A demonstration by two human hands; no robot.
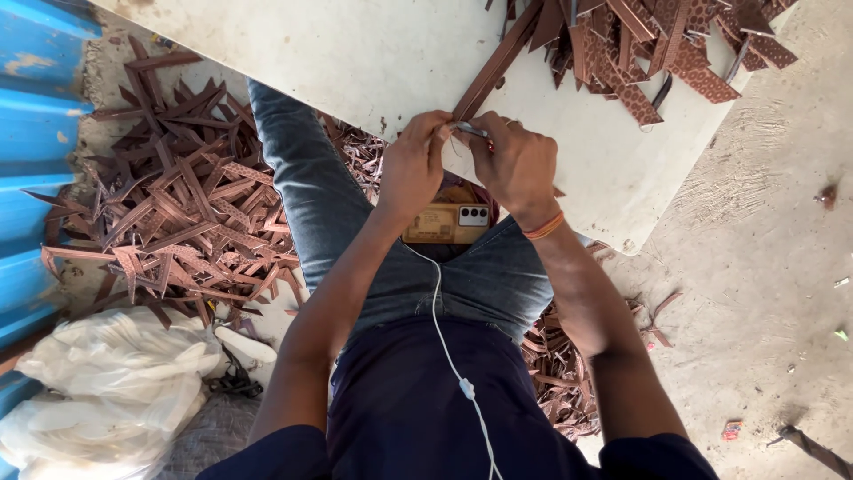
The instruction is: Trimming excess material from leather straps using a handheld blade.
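At the far left, a blue corrugated wall is seen, with white plastic bags below it and a heap of brown strips spread on the floor. Further right, the left hand is closed on the lower end of a long brown strip, which is laid slantwise across the white counter. A phone is rested on the lap. The right hand is clamped around a small metal tool pressed against that strip. More cut strips are piled on the counter's right end.
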